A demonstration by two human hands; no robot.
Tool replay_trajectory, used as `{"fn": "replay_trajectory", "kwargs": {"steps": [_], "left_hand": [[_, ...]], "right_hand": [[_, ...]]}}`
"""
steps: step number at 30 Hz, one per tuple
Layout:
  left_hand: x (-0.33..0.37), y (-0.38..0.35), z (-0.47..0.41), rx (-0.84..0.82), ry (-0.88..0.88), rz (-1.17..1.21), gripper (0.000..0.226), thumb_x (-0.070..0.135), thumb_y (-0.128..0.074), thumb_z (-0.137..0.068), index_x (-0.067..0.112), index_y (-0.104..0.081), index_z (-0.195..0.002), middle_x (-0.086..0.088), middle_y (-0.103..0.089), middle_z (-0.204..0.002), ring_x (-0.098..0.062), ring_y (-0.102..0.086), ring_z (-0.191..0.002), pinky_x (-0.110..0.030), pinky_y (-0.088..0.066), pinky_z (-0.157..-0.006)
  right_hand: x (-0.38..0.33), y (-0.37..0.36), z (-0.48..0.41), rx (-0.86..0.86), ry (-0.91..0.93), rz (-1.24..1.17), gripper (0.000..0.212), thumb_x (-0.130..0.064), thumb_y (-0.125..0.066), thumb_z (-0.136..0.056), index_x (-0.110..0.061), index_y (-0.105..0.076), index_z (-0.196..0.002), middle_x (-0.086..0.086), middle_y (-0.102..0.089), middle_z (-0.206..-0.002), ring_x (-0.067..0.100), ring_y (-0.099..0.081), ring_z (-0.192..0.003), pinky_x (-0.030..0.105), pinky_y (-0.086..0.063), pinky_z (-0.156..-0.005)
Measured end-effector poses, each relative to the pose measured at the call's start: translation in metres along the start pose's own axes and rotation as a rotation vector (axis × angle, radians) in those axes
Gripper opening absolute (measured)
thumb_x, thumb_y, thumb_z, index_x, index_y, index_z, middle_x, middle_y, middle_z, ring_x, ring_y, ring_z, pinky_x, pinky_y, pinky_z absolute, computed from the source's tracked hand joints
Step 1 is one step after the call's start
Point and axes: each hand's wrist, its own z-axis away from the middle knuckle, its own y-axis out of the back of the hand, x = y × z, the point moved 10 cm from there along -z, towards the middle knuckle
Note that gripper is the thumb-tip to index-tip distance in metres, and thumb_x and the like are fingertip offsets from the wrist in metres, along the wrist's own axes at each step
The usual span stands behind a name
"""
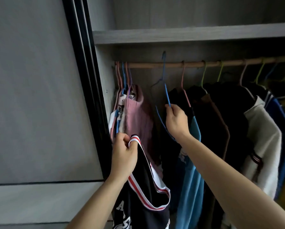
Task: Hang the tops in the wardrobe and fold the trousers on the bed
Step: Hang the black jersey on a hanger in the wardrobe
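My left hand grips the red-and-white striped strap of a black sleeveless top with white lettering, which hangs down in front of the wardrobe. My right hand holds an empty blue wire hanger by its shoulder. The hanger's hook is lifted just above the wooden rail. The bed and the trousers are out of view.
A pink ribbed top and other garments hang at the rail's left end. To the right hang a blue top, dark clothes, a white top and more. A shelf runs above. The sliding door stands at left.
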Motion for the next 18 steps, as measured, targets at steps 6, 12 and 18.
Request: {"fn": "replay_trajectory", "kwargs": {"steps": [6, 12, 18], "left_hand": [[-0.01, -0.015, 0.009, -0.052, 0.016, 0.013, 0.023, 0.025, -0.06, -0.088, 0.025, -0.042, -0.073, 0.017, -0.044, -0.051, -0.004, -0.036, -0.046, -0.02, -0.032, -0.048], [-0.02, -0.038, 0.024, -0.078, 0.056, -0.099, 0.026, 0.021, -0.062, -0.087, 0.019, -0.041, -0.07, 0.009, -0.042, -0.056, -0.014, -0.04, -0.054, -0.034, -0.035, -0.059], [-0.033, -0.052, 0.033, -0.111, 0.081, -0.349, 0.026, 0.022, -0.058, -0.088, 0.011, -0.045, -0.07, -0.001, -0.05, -0.061, -0.032, -0.048, -0.067, -0.036, -0.034, -0.062]], "right_hand": [[0.028, 0.045, 0.067, 0.067, 0.119, -0.096, 0.02, -0.045, -0.051, -0.1, -0.029, -0.062, -0.095, -0.003, -0.056, -0.062, 0.012, -0.054, -0.056, 0.036, -0.048, -0.057], [0.115, 0.073, 0.149, -0.048, -0.019, -0.054, 0.015, -0.029, -0.065, -0.096, -0.035, -0.054, -0.104, 0.007, -0.045, -0.056, 0.018, -0.042, -0.05, 0.041, -0.039, -0.053], [0.126, 0.113, 0.174, -0.211, -0.036, 0.031, 0.015, -0.045, -0.056, -0.099, -0.039, -0.067, -0.107, -0.005, -0.04, -0.056, 0.012, -0.04, -0.052, 0.031, -0.035, -0.053]]}}
